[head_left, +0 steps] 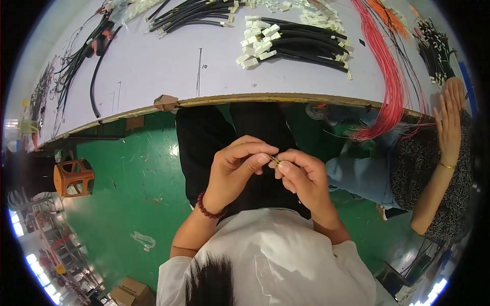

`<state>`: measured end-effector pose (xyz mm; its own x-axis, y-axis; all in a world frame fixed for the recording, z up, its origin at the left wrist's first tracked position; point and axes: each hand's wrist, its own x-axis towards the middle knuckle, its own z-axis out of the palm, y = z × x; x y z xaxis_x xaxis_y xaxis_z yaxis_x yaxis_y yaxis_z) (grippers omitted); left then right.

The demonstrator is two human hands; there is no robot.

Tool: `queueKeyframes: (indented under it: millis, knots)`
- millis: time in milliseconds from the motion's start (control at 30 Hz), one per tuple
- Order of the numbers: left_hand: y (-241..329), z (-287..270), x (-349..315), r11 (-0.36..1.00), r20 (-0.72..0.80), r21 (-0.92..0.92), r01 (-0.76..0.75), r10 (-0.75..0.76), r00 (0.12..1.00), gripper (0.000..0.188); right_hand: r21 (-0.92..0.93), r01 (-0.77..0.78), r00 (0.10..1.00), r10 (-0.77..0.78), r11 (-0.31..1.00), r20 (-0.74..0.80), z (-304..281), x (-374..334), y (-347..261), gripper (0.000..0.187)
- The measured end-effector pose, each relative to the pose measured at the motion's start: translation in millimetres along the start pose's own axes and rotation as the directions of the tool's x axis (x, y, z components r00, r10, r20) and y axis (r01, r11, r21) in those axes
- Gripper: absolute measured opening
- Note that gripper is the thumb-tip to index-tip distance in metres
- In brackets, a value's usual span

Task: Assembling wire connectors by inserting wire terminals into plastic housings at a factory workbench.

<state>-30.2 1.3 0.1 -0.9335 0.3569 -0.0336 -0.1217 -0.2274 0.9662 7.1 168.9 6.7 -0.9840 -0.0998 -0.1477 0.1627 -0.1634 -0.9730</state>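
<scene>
Above my lap, in front of the table edge, my two hands meet at the fingertips. My left hand [236,166], with a dark red bead bracelet [206,206] at the wrist, is closed in a pinch of thumb and forefinger. Just right of it my right hand [308,178] pinches too. Between them shows a thin, brass-coloured metal piece [275,160], very small; its exact kind is not clear. Both hands appear to grip it, and the fingertips hide most of it.
Black cables with white connectors [301,43] lie on the white table [168,66], with more black cables [196,15] further left. Red wires [385,81] hang over its edge at right. A co-worker's arm [444,173] is at far right, an orange stool [75,177] at left.
</scene>
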Motion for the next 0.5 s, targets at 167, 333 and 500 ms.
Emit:
queueKeyframes:
  millis: [167, 333, 500]
  knots:
    - [-0.8, -3.4, 0.3, 0.999, 0.024, 0.012, 0.041, -0.041, 0.999, 0.014, -0.018, -0.015, 1.0, 0.015, 1.0, 0.017, -1.3, -0.8, 0.9, 0.016]
    - [2.4, -2.4, 0.0, 0.999, 0.016, 0.012, 0.037, -0.037, 0.999, 0.012, -0.08, 0.078, 0.997, -0.076, 0.994, 0.027, -1.6, 0.9, 4.4, 0.017]
    - [0.8, -3.8, 1.3, 0.996, 0.017, 0.086, 0.004, -0.005, 1.0, 0.009, -0.052, 0.018, 1.0, -0.017, 0.998, 0.019, -0.1, 2.2, 0.2, 0.018]
